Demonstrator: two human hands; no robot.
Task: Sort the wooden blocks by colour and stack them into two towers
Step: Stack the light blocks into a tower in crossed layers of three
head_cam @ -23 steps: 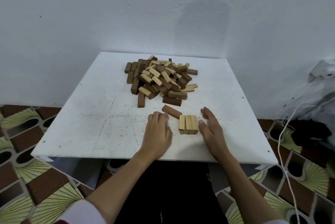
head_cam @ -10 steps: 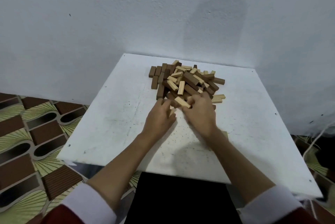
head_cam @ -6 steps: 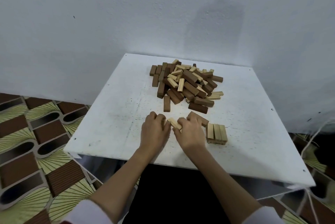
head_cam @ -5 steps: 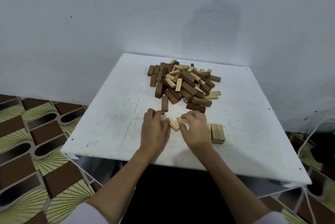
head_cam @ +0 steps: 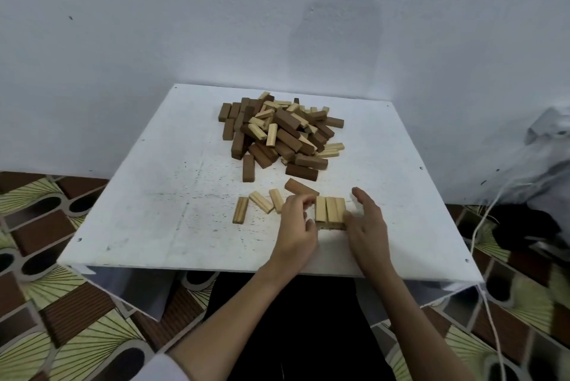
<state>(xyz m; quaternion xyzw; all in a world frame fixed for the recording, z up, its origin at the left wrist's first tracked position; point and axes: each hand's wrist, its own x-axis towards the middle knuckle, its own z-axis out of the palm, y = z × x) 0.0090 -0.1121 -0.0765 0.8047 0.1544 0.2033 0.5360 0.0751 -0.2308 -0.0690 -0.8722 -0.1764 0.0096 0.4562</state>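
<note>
On the white tabletop [head_cam: 148, 220], set against a pale wall above patterned floor tiles, a mixed pile of blocks [head_cam: 279, 134] lies at the back while the left hand [head_cam: 297, 225], fingers curled, and the relaxed, empty right hand [head_cam: 367, 223] flank a light three-block layer [head_cam: 329, 214], contact unclear

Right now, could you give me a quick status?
Left hand and right hand flank the light tower. Three loose light blocks wait left. Dark block lies just behind.
</note>
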